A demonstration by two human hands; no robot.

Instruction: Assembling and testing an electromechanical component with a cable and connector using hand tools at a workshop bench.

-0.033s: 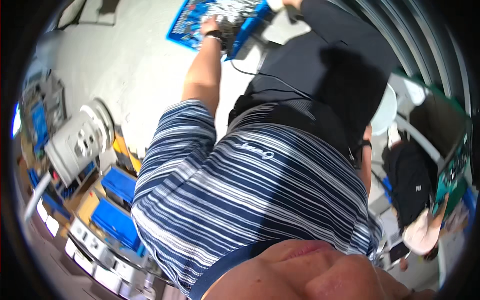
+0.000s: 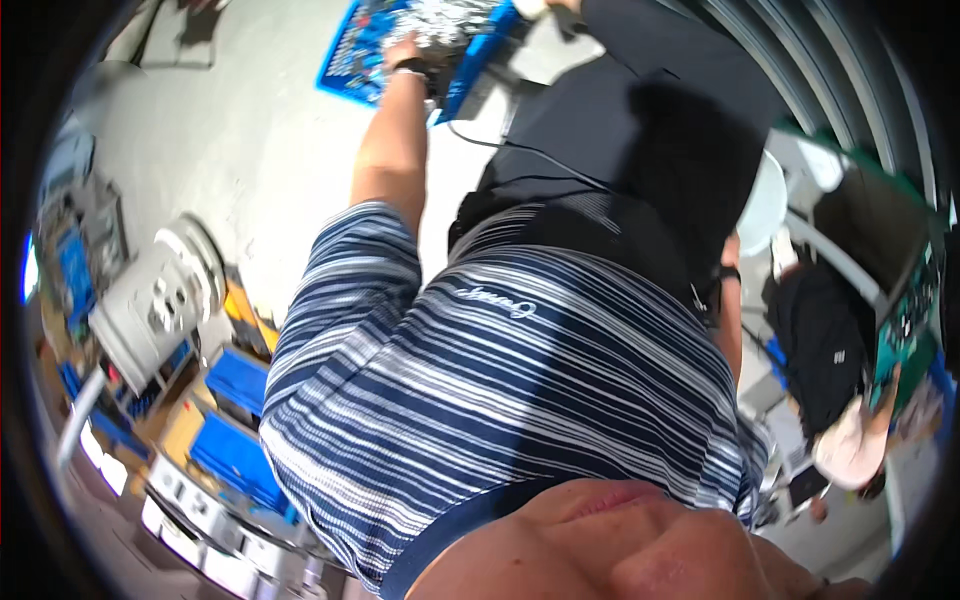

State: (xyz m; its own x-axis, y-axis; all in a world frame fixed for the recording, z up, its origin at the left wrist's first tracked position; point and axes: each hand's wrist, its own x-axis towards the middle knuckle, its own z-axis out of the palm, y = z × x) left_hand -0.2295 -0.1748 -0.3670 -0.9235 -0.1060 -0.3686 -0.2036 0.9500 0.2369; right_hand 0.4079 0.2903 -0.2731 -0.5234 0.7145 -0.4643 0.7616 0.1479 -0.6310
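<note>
Stretched forward at the upper left, my left hand (image 2: pixel 403 50) reaches into a blue plastic crate (image 2: pixel 466 80). The crate holds a heap of shiny, silvery small pieces (image 2: pixel 445 22), too blurred to name. The hand is at the near left part of the heap, and its fingers are lost among the pieces. Down by my right thigh is my right hand (image 2: pixel 733 246), close to the edge of a pale round disc (image 2: pixel 763 205). My dark trousers hide most of that hand, so whether it holds anything cannot be seen.
A black cable (image 2: pixel 545 153) runs from near the crate across my lap. On the left stand a pale grey cylindrical machine (image 2: pixel 150 310) and blue bins (image 2: pixel 235 460). To the right are a person in black (image 2: pixel 825 345) and a green-edged structure (image 2: pixel 905 310). Ridged metal (image 2: pixel 800 60) curves behind.
The whole view has shifted slightly, so the crate and my left arm sit a little farther left in the picture. Both hands keep nearly the same places.
</note>
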